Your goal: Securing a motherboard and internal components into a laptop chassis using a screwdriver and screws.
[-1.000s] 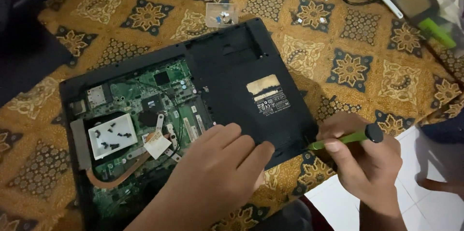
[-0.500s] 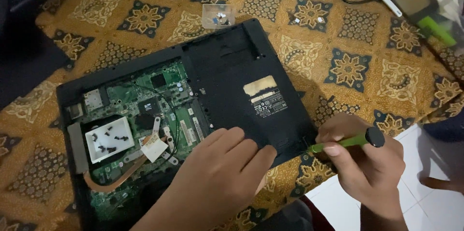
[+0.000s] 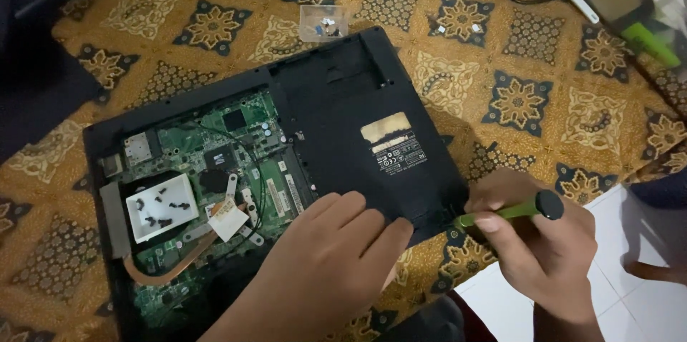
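Black plastic laptop underside [image 3: 343, 127], lying bottom-up on a brown and gold patterned cloth [image 3: 544, 99], forms the work piece; its left half is uncovered, exposing a green circuit board [image 3: 250, 163] and a curved copper heat pipe [image 3: 168, 267].

Head view: the left hand [image 3: 329, 256] lies flat on the near edge of the black cover, fingers extended and pressing, gripping nothing. The right hand [image 3: 540, 242] is closed around a green-handled screwdriver with black end cap [image 3: 515, 209], its tip at the casing's near right corner.

Judged step: working a fastener at that corner. The next move calls for keeping the tip seated and the casing steady.

A small white tray holding dark screws [image 3: 159, 207] sits on the board.
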